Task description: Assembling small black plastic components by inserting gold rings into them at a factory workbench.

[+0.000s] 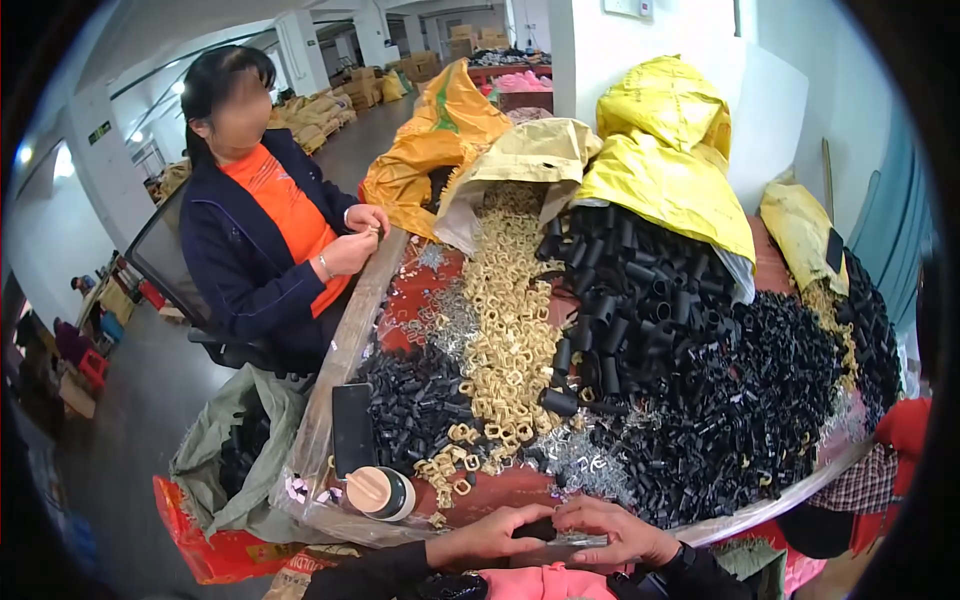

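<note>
There are two near hands [500, 533], one lidded cup [405, 496].

Worn are dark long sleeves [377, 574], a pink garment [548, 582] and a black right wristband [685, 554]

A small black piece [538, 529], dark over all its visible surface, lay between five and six o'clock from the centre of the head view, close to the lower rim. It sat between the left hand [492, 534], at its nine o'clock, and the right hand [622, 534], at its three o'clock; fingers partly covered it, leaving its full outline indistinct.
</note>
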Action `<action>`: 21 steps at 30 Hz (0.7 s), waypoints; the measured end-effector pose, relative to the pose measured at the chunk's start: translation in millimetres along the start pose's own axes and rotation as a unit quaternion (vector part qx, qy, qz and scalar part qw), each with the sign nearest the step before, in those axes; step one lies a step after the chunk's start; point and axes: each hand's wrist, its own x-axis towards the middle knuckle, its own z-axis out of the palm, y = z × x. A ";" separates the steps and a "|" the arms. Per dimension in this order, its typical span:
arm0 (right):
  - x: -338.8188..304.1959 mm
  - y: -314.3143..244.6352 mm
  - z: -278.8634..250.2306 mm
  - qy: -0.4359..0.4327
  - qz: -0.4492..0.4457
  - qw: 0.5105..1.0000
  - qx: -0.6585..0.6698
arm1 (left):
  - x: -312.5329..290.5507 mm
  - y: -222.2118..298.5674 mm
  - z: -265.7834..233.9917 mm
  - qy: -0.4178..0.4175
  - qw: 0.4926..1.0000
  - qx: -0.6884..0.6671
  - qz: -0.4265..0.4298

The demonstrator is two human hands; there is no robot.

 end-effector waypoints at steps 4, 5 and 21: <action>5.3 1.4 -5.2 -0.039 0.010 0.998 0.044 | 1.0 -7.0 -0.1 -0.023 1.000 0.020 0.006; 6.1 3.3 -5.6 -0.052 0.021 0.998 0.038 | 0.9 -8.8 -0.8 -0.027 0.999 0.027 0.005; 10.8 -3.2 10.3 -0.136 0.017 0.981 0.135 | -9.6 -18.0 4.8 0.008 1.000 -0.006 0.012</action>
